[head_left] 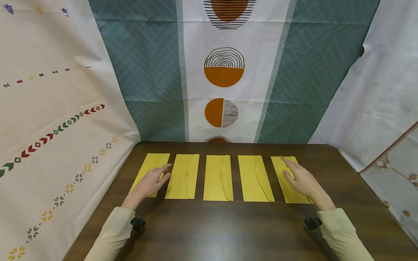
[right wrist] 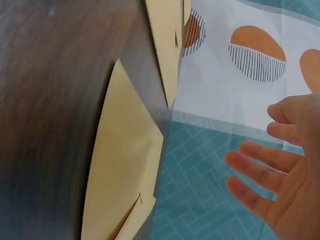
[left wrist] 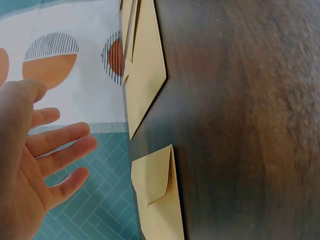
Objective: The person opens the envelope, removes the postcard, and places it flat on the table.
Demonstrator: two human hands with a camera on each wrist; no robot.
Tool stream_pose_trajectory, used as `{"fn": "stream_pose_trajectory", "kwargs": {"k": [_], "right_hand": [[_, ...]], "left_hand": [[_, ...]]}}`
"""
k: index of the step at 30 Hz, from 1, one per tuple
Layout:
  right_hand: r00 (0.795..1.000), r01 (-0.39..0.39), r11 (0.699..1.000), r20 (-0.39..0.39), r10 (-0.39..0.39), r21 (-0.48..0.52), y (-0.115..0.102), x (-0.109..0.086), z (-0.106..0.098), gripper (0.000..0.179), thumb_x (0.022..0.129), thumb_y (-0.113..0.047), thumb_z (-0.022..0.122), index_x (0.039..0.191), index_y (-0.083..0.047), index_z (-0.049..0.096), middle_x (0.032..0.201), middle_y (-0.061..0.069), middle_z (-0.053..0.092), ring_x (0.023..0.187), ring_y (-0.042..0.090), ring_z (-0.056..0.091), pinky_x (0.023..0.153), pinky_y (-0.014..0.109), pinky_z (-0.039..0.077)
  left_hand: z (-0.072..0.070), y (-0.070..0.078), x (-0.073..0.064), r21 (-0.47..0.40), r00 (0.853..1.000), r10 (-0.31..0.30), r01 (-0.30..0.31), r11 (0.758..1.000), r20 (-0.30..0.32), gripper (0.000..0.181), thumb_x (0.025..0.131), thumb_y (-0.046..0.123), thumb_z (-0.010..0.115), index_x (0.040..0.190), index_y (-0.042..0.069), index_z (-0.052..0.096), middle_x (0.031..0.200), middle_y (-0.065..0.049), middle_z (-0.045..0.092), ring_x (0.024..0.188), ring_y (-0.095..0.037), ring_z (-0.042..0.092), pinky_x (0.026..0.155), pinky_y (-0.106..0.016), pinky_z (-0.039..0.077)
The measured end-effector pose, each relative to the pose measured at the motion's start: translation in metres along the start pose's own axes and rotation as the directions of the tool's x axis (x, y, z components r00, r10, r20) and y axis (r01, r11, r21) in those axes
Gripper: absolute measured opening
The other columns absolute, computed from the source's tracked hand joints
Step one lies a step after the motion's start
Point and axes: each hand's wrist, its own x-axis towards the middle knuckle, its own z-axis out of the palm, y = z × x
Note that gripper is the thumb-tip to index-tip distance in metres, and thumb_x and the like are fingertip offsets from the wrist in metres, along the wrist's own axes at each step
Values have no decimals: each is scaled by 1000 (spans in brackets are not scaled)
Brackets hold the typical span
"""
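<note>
Several yellow envelopes lie side by side in a row on the table, their flap seams facing up. In the head view my left hand [head_left: 149,185] overlaps the leftmost envelope [head_left: 151,164], fingers loosely spread and holding nothing. My right hand [head_left: 303,182] overlaps the rightmost envelope [head_left: 290,194], its fingers likewise relaxed with nothing in them. Between the hands are the second envelope [head_left: 177,179], the middle envelope [head_left: 212,177] and another envelope [head_left: 250,177]. Both wrist views show the hands raised above the tabletop, with an envelope [left wrist: 152,175] and an envelope [right wrist: 122,150] beside them.
The dark wooden table [head_left: 215,228] ends at a patterned teal and white cloth [head_left: 153,72] hanging behind it. A cream cloth [head_left: 49,119] with printed motifs hangs on the left, and a pale curtain [head_left: 385,90] on the right. Each wrist carries a small black device [head_left: 138,223].
</note>
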Motion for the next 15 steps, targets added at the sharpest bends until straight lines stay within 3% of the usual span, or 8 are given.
{"fn": "stream_pose_trajectory", "kwargs": {"k": [7, 11, 15], "right_hand": [[999, 9, 997, -45, -5, 80, -9, 8, 1, 38, 99, -15, 52, 134, 1, 54, 130, 23, 59, 113, 41, 60, 91, 57, 48], [999, -7, 990, -33, 11, 142, -14, 10, 3, 36, 100, -16, 50, 131, 2, 56, 130, 23, 60, 112, 40, 61, 89, 57, 50], [999, -15, 982, -42, 24, 188, -15, 11, 6, 34, 100, -14, 50, 129, 2, 58, 127, 23, 62, 108, 39, 63, 86, 55, 52]], "left_hand": [[0, -1, 0, -19, 1000, -23, 23, 1000, 4, 42, 99, 23, 53, 138, 6, 51, 112, -13, 69, 91, -24, 65, 79, -42, 52], [0, -2, 0, -31, 1000, -27, 27, 999, 3, 40, 99, 20, 54, 136, 5, 53, 109, -13, 70, 77, -17, 61, 70, -36, 49], [1, -4, -2, -45, 1000, -30, 30, 999, -3, 38, 99, 20, 54, 133, 5, 56, 111, -13, 69, 72, -15, 57, 69, -36, 49]]}}
